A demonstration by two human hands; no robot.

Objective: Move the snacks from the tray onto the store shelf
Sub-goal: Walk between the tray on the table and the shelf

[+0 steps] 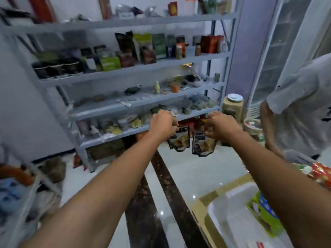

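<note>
Both hands grasping — left hand (162,122) snack pouch (180,140), right hand (220,125) second pouch (203,144); shelf (125,71), glossy floor (180,170).

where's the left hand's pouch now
Head view, centre: the dark pouch hangs from the left hand before the grey shelf, left of the second pouch in the right hand.

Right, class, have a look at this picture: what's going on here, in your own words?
A person is stocking the grey shelf. The left hand pinches a dark snack pouch by its top, and the right hand holds a second pouch the same way. Both pouches hang in the air in front of the shelf, not yet set down. The white tray at lower right holds a green packet.
</note>
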